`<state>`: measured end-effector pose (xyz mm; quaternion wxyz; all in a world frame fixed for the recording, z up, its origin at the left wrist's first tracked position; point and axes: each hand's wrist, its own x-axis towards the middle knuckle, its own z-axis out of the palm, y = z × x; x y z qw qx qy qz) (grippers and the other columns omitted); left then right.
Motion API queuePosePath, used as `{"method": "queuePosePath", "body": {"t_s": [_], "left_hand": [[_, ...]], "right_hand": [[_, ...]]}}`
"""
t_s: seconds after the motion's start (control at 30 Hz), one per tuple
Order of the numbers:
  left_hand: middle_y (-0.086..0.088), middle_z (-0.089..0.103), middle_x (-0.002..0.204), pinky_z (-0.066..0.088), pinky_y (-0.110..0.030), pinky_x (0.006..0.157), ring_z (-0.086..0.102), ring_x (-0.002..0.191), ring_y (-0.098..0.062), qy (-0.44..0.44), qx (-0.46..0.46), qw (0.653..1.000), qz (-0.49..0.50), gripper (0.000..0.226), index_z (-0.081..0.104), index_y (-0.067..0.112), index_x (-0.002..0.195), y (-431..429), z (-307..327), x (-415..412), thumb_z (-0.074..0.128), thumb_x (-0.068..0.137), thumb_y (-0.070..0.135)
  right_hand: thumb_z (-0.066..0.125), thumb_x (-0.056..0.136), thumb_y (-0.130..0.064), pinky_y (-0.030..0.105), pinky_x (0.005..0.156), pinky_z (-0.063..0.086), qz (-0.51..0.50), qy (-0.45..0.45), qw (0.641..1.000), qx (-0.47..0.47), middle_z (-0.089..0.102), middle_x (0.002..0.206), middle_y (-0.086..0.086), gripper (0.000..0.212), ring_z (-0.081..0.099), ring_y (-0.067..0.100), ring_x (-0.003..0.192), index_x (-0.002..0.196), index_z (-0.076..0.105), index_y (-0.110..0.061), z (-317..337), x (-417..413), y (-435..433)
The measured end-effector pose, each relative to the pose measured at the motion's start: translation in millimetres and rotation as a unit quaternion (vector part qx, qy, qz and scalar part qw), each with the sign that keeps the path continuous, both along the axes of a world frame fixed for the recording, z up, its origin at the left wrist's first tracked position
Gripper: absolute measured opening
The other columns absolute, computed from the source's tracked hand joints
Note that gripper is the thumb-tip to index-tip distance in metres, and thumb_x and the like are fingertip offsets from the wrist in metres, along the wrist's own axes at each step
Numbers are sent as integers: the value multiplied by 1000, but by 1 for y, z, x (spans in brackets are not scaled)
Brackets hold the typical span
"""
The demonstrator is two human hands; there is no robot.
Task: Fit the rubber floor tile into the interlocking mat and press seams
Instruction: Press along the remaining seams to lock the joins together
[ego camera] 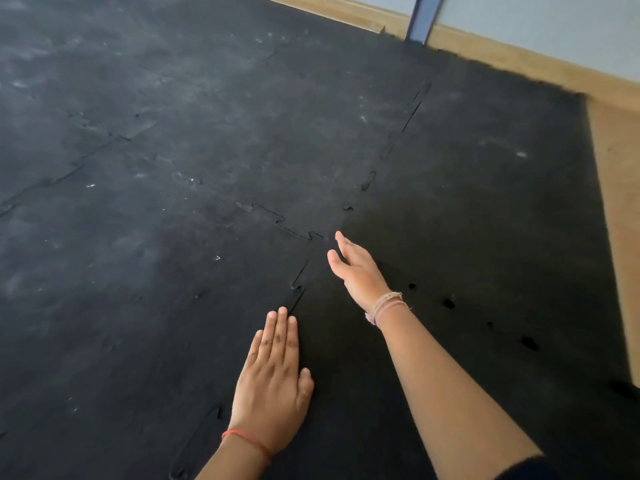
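A dark rubber floor tile (pixel 346 358) lies at the near middle, set among the black interlocking mat (pixel 173 168). My left hand (pixel 273 372) rests flat, palm down, on the tile's left jigsaw seam (pixel 298 289). My right hand (pixel 356 271) is stretched forward with fingers straight, edge-on, at the tile's far corner where several seams meet (pixel 325 237). Neither hand holds anything. A seam with open notches (pixel 450 303) runs along the tile's right side.
Wooden floor (pixel 620 202) borders the mat on the right and at the back. A pale wall with a blue upright strip (pixel 422 19) stands at the far edge. The mat to the left is dusty and scuffed.
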<state>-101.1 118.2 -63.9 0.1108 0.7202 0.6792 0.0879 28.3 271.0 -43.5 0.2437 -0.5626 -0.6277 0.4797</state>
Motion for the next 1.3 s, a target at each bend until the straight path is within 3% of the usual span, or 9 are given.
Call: {"method": "queuePosePath", "body": {"t_s": [0.1,0.2,0.3,0.53,0.6,0.77,0.93,1.13,1.3], "left_hand": [[-9,-27,146,-25,-33,108,-28,134,-23,50,7,998,-40,71,-21,8,137,26,-2,5,-13,78,47],[-9,-17,150,-19,-33,108,-17,137,-25,61,0,997,-36,70,-9,8,141,34,-4,5,-5,85,49],[-15,28,146,6,-35,106,25,134,-30,23,-5,999,-25,62,33,3,136,34,2,4,25,89,43],[-15,38,141,9,-34,105,34,130,-30,23,-20,999,-45,61,42,2,132,37,0,4,31,87,42],[-15,33,144,4,-33,107,28,133,-29,23,-43,998,-41,63,37,2,134,37,3,5,27,87,43],[-6,-29,147,-27,-30,107,-34,130,-19,37,-31,997,-67,64,-23,12,137,41,4,3,-1,90,50],[-3,-29,144,-20,-28,107,-31,131,-16,44,-22,994,-97,61,-22,12,135,70,0,2,7,95,47],[-2,-38,140,-25,-30,104,-37,128,-17,55,-37,993,-98,67,-28,13,133,71,-8,3,-17,80,52],[-3,-35,141,-24,-30,105,-35,129,-18,59,-49,992,-97,63,-27,13,133,73,-5,3,-6,88,51]], "right_hand": [[38,96,-32,31,116,7,95,-228,960,129,13,157,8,62,8,19,144,147,8,-14,-12,2,-11],[24,95,-49,35,115,-4,63,-382,898,209,-6,156,16,73,-6,27,144,144,-11,-9,-26,-11,-21],[17,93,-54,35,115,-7,51,-400,892,205,-13,155,15,76,-13,25,143,142,-16,-7,-34,-12,-17],[14,93,-52,34,114,-7,91,-423,883,183,-4,157,12,71,-9,23,144,144,-6,-7,-35,-13,-11],[17,95,-50,34,114,-7,109,-422,885,163,-3,157,13,70,-8,23,144,145,-3,-5,-31,-12,-7],[20,96,-48,36,116,-1,204,-462,859,86,-9,157,10,69,-10,22,144,145,-5,-7,-3,-6,10],[2,88,-58,31,112,-15,153,-433,870,181,-24,152,5,72,-28,19,137,140,-18,-12,-23,25,-51],[-8,82,-58,32,108,-21,161,-438,863,192,-26,148,5,72,-27,19,137,137,-20,-12,-28,28,-54],[12,90,-58,29,109,-18,199,-438,860,171,-21,153,6,75,-27,16,136,143,-14,-11,-22,32,-43]]}}
